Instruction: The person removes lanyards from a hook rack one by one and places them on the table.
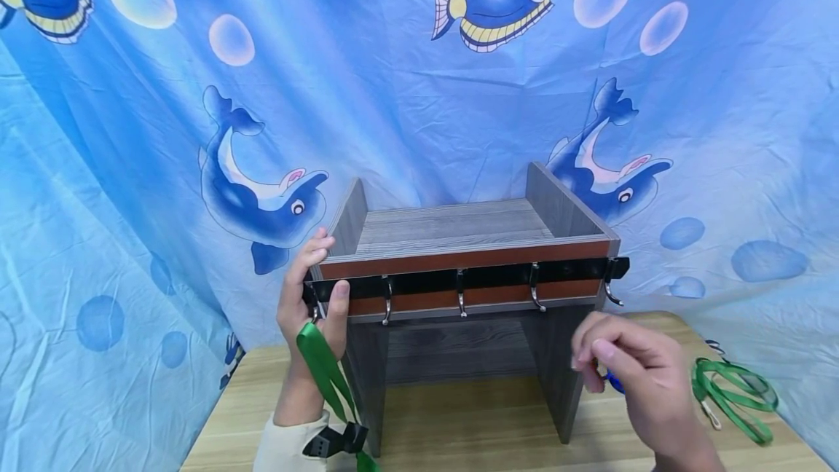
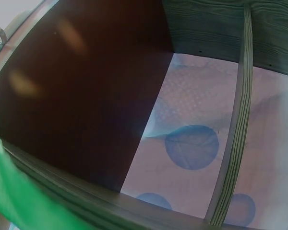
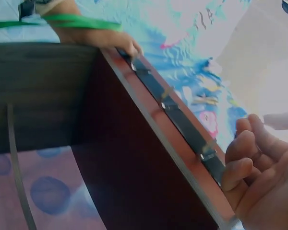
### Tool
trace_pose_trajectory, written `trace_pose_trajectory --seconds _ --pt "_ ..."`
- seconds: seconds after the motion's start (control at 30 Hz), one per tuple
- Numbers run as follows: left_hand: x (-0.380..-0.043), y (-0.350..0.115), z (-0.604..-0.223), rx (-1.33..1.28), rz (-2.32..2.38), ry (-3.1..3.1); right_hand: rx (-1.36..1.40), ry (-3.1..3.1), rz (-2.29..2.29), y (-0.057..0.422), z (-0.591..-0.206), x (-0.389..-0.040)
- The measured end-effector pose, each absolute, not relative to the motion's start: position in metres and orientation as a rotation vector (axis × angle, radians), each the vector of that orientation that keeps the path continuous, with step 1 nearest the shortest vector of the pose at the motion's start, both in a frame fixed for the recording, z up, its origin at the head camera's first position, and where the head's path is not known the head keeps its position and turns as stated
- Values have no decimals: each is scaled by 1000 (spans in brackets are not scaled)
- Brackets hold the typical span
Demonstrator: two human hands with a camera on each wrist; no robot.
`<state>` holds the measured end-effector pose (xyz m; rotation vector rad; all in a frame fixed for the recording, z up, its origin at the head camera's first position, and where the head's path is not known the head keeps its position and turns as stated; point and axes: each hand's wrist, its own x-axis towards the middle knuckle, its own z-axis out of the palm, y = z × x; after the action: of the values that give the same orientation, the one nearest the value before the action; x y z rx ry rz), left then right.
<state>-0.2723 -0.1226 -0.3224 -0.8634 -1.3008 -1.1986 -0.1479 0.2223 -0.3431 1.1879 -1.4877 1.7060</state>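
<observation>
A grey wood-grain desk shelf has a brown front board, with a black hook rail lying across it. Several silver hooks hang from the rail. My left hand grips the rail's left end, thumb on its front and fingers up at the shelf's side. Just past the rail's right end is my right hand, its fingers loosely curled and apart from the shelf. Nothing shows in that hand in the right wrist view. Alongside my left wrist hangs a green ribbon with a black fitting.
On the wooden table, a green lanyard with a metal clip lies coiled at the right. Part of a blue thing shows behind my right hand. A blue sea-print curtain hangs close behind the shelf.
</observation>
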Motion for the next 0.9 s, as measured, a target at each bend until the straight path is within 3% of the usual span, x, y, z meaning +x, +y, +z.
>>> trace_pose_trajectory --seconds 0.37,0.9 --pt "-272 -122 -322 -859 -1203 -1291 1156 -1740 1739 195 -353 -141" --pt "-273 -122 -323 -861 -1199 -1288 1423 -1813 1919 150 -364 -150"
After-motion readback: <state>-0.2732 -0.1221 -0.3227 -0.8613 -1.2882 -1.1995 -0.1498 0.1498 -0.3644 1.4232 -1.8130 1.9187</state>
